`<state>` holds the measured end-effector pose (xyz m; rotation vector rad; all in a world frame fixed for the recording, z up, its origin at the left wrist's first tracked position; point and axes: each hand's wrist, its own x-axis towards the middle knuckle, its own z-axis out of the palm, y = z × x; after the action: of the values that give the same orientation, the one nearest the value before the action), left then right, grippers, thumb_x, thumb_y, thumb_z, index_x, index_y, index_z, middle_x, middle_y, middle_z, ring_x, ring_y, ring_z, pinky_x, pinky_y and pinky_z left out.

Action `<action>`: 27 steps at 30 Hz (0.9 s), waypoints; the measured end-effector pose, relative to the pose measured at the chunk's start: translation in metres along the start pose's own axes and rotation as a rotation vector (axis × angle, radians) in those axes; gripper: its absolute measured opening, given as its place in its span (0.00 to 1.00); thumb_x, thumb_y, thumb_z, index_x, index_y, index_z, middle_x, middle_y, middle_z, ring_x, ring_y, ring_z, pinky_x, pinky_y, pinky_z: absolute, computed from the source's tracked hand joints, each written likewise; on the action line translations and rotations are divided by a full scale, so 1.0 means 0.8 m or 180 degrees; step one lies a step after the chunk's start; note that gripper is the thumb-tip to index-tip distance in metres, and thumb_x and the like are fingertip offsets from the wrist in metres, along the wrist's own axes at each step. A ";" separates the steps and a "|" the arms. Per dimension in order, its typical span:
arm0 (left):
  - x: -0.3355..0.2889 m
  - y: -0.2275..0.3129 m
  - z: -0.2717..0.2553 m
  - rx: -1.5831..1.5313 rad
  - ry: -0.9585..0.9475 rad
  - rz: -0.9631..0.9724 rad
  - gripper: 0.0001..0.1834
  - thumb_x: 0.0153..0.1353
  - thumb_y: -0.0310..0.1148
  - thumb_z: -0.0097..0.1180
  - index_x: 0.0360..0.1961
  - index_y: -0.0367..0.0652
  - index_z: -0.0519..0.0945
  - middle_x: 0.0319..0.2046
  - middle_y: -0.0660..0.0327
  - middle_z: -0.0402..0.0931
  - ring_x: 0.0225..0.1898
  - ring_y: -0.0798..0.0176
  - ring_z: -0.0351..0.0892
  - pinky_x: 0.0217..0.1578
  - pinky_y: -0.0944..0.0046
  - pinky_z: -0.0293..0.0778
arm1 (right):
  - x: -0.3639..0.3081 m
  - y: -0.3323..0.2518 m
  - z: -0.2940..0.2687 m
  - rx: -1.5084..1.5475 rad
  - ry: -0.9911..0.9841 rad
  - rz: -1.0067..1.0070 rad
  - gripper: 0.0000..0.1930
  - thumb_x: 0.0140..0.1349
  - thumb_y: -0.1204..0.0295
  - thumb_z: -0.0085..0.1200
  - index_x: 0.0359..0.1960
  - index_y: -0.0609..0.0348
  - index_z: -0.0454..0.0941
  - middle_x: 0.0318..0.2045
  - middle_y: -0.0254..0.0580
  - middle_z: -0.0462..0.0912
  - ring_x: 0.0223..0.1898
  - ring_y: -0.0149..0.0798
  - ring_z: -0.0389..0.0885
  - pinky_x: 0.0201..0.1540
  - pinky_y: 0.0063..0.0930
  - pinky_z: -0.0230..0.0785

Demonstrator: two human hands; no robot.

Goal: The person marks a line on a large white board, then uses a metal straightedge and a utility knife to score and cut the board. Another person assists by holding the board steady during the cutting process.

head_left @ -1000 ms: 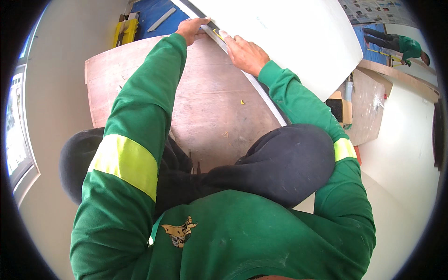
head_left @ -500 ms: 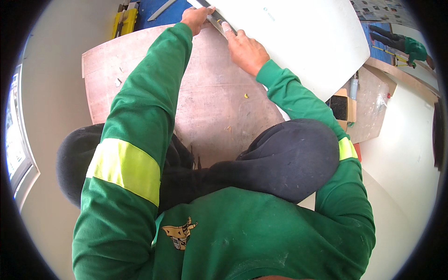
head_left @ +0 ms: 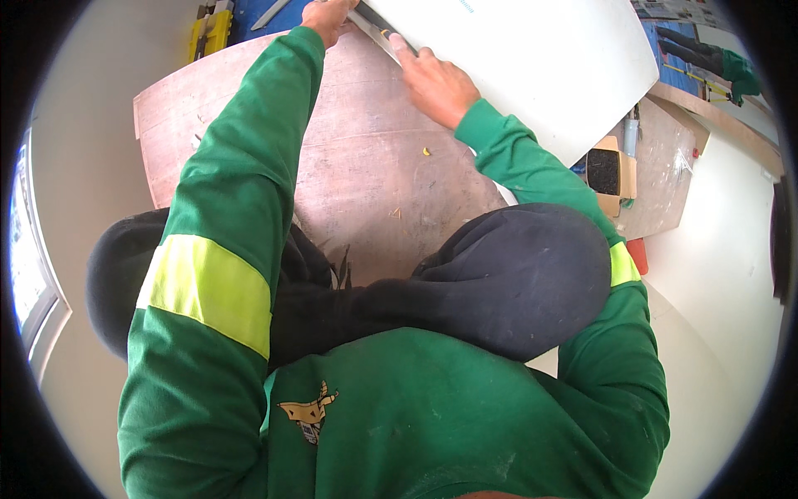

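I see a yellow case (head_left: 213,35) far left; left hand (head_left: 330,18) at the dark strip (head_left: 372,17), cropped, can't tell how closed; strip slants between hands along the white panel (head_left: 540,79); right hand (head_left: 438,85) curled, thumb forward, on a small yellow-and-dark tool (head_left: 385,34) at its thumb tip; cardboard box (head_left: 628,176) right.

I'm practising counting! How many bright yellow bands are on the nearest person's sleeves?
2. The left band is on the left sleeve; the right band is on the right sleeve, partly hidden by the right knee.
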<state>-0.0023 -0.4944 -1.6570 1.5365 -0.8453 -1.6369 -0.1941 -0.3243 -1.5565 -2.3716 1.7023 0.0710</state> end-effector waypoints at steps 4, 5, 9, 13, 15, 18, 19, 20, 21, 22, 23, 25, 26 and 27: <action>0.001 0.001 0.000 0.0128 -0.0035 -0.0166 0.30 0.69 0.35 0.67 0.63 0.25 0.70 0.59 0.47 0.76 0.58 0.51 0.81 0.64 0.56 0.81 | -0.019 0.010 0.001 -0.0017 -0.0084 0.0043 0.35 0.70 0.76 0.49 0.79 0.52 0.57 0.41 0.59 0.81 0.34 0.57 0.88 0.35 0.47 0.84; 0.000 0.001 -0.001 0.0071 -0.0052 -0.0170 0.30 0.69 0.35 0.67 0.63 0.25 0.69 0.59 0.47 0.76 0.58 0.51 0.81 0.65 0.57 0.81 | -0.024 0.012 0.001 -0.0070 -0.0075 0.0032 0.35 0.70 0.76 0.49 0.79 0.52 0.57 0.40 0.58 0.80 0.34 0.56 0.88 0.35 0.47 0.83; -0.001 0.001 -0.002 0.0147 -0.0150 -0.0027 0.30 0.70 0.34 0.66 0.64 0.26 0.68 0.59 0.47 0.75 0.59 0.52 0.80 0.65 0.58 0.80 | -0.046 0.018 0.002 -0.0064 -0.0245 0.0091 0.35 0.71 0.76 0.49 0.79 0.51 0.56 0.39 0.56 0.79 0.30 0.54 0.86 0.32 0.46 0.82; 0.000 0.000 -0.004 0.0029 -0.0139 -0.0085 0.30 0.70 0.34 0.66 0.64 0.26 0.68 0.60 0.48 0.75 0.59 0.53 0.80 0.66 0.58 0.80 | -0.077 0.027 0.002 -0.0006 -0.0321 0.0112 0.35 0.72 0.75 0.50 0.80 0.50 0.55 0.39 0.55 0.79 0.29 0.54 0.85 0.31 0.46 0.81; 0.001 -0.001 -0.004 0.0078 -0.0134 -0.0026 0.30 0.70 0.34 0.65 0.64 0.26 0.68 0.60 0.48 0.75 0.59 0.53 0.80 0.66 0.57 0.80 | -0.096 0.031 0.000 -0.0018 -0.0369 0.0138 0.35 0.72 0.74 0.50 0.80 0.50 0.54 0.39 0.54 0.79 0.28 0.54 0.85 0.30 0.47 0.81; 0.000 -0.001 -0.005 0.0025 -0.0155 -0.0219 0.31 0.70 0.34 0.66 0.64 0.26 0.69 0.61 0.48 0.75 0.60 0.53 0.80 0.67 0.56 0.79 | -0.131 0.032 -0.010 0.0046 -0.0528 0.0335 0.35 0.72 0.73 0.51 0.80 0.49 0.54 0.38 0.54 0.78 0.27 0.54 0.84 0.29 0.47 0.80; -0.001 -0.001 -0.005 0.0043 -0.0184 -0.0194 0.30 0.70 0.34 0.66 0.64 0.26 0.69 0.61 0.48 0.75 0.60 0.53 0.80 0.67 0.56 0.79 | -0.142 0.032 -0.016 0.0065 -0.0542 0.0339 0.35 0.72 0.73 0.51 0.80 0.49 0.55 0.38 0.54 0.78 0.27 0.54 0.83 0.29 0.47 0.80; -0.002 0.000 -0.005 0.0080 -0.0220 -0.0166 0.30 0.70 0.34 0.66 0.64 0.26 0.69 0.61 0.48 0.75 0.60 0.52 0.80 0.67 0.55 0.79 | -0.152 0.030 -0.022 0.0086 -0.0569 0.0383 0.35 0.73 0.72 0.51 0.80 0.49 0.56 0.38 0.54 0.78 0.27 0.55 0.83 0.29 0.47 0.80; -0.003 0.002 -0.006 0.0123 -0.0245 -0.0116 0.30 0.70 0.34 0.66 0.64 0.26 0.70 0.61 0.47 0.74 0.59 0.52 0.80 0.67 0.55 0.78 | -0.158 0.028 -0.028 0.0117 -0.0628 0.0444 0.34 0.73 0.72 0.51 0.79 0.49 0.56 0.38 0.54 0.78 0.26 0.55 0.83 0.29 0.47 0.80; -0.006 0.004 -0.007 0.0111 -0.0161 -0.0202 0.30 0.70 0.35 0.66 0.64 0.26 0.70 0.61 0.46 0.74 0.59 0.49 0.80 0.66 0.55 0.79 | -0.155 0.027 -0.033 0.0163 -0.0470 0.0323 0.34 0.72 0.74 0.50 0.79 0.52 0.56 0.38 0.56 0.79 0.27 0.53 0.85 0.29 0.45 0.81; -0.008 0.006 -0.008 0.0042 -0.0260 -0.0140 0.30 0.69 0.36 0.66 0.64 0.25 0.71 0.62 0.45 0.72 0.60 0.47 0.78 0.67 0.55 0.78 | -0.147 0.023 -0.037 0.0229 -0.0384 0.0241 0.34 0.72 0.76 0.49 0.79 0.55 0.56 0.39 0.57 0.79 0.28 0.52 0.86 0.28 0.44 0.82; -0.014 0.013 -0.011 0.0023 -0.0338 -0.0109 0.33 0.65 0.34 0.70 0.64 0.25 0.71 0.63 0.42 0.71 0.61 0.45 0.79 0.66 0.53 0.80 | -0.131 0.015 -0.043 0.0336 -0.0224 0.0076 0.33 0.71 0.78 0.47 0.79 0.58 0.56 0.40 0.59 0.80 0.29 0.52 0.87 0.29 0.43 0.83; -0.017 0.018 -0.013 0.0001 -0.0480 -0.0138 0.32 0.66 0.35 0.70 0.64 0.28 0.71 0.64 0.42 0.69 0.62 0.45 0.77 0.68 0.52 0.77 | -0.102 0.009 -0.037 0.0364 -0.0097 -0.0028 0.33 0.71 0.78 0.47 0.79 0.57 0.56 0.40 0.58 0.80 0.29 0.52 0.87 0.29 0.44 0.83; -0.021 0.023 -0.016 -0.0007 -0.0555 -0.0202 0.32 0.66 0.35 0.69 0.65 0.30 0.72 0.65 0.43 0.68 0.63 0.44 0.76 0.70 0.51 0.74 | -0.074 0.003 -0.031 0.0448 0.0087 -0.0186 0.34 0.71 0.78 0.47 0.79 0.57 0.56 0.40 0.58 0.80 0.29 0.53 0.87 0.29 0.45 0.83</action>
<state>0.0119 -0.4896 -1.6336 1.4476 -0.8936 -1.8378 -0.2177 -0.2752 -1.5228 -2.3269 1.5924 -0.0883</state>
